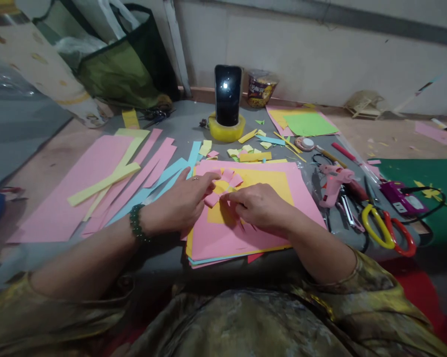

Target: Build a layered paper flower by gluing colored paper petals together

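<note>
A paper flower [222, 187] with pink looped petals and a yellow centre lies on a yellow paper square [283, 184]. Beneath the square is a stack of pink sheets [223, 243] with yellow and blue edges showing. From the left, my left hand [180, 201] holds the flower's edge between bent fingers; a ring and a dark green bead bracelet are on this arm. My right hand [262, 208] is closed, with its index fingertip pressed to the flower's lower right petals. Its thumb and the undersides of the fingers are hidden.
Pink sheets [70, 183] and paper strips [159, 161] lie left. A phone [228, 94] stands in a yellow tape roll [226, 130] at the back, with paper scraps in front. To the right are a pink glue gun [334, 181], scissors [379, 228] and a purple box [404, 197] with a cord.
</note>
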Motion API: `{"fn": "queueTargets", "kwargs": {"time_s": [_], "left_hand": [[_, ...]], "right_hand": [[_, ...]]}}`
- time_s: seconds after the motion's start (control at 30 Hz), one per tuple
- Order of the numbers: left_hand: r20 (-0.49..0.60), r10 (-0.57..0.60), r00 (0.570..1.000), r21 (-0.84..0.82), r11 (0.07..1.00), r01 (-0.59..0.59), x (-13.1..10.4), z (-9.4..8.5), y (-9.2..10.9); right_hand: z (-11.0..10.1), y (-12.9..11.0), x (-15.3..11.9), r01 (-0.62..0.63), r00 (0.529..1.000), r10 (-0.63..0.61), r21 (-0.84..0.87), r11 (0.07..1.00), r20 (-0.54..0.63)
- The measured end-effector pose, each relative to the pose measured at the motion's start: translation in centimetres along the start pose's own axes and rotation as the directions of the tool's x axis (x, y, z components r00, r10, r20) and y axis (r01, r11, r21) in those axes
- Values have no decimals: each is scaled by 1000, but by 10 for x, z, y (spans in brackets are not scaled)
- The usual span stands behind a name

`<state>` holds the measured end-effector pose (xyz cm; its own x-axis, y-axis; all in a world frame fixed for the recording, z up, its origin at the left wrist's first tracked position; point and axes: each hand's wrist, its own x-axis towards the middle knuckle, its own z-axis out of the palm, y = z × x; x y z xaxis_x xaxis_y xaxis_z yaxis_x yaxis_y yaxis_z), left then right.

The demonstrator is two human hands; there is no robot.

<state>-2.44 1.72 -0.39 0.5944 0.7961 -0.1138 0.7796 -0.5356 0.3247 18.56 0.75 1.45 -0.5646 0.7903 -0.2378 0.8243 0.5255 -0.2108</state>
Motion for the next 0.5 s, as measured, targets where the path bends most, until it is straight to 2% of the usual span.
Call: {"fn": "queueTargets", "kwargs": {"time_s": [0.3,0.43,0.5], "left_hand": [[-14,11,1000,10,1000,-11,0,0,0],[-19,1,1000,5,1000,-1,0,1,2],[-33,-3,999,-13,1000,2,1,1,2]], "right_hand": [[0,-5,2,-17,999,20,-73,997,44],[1,-2,3,-23,1000,23,-13,1000,16],[4,4,5,-16,999,20,68,998,-48]]}}
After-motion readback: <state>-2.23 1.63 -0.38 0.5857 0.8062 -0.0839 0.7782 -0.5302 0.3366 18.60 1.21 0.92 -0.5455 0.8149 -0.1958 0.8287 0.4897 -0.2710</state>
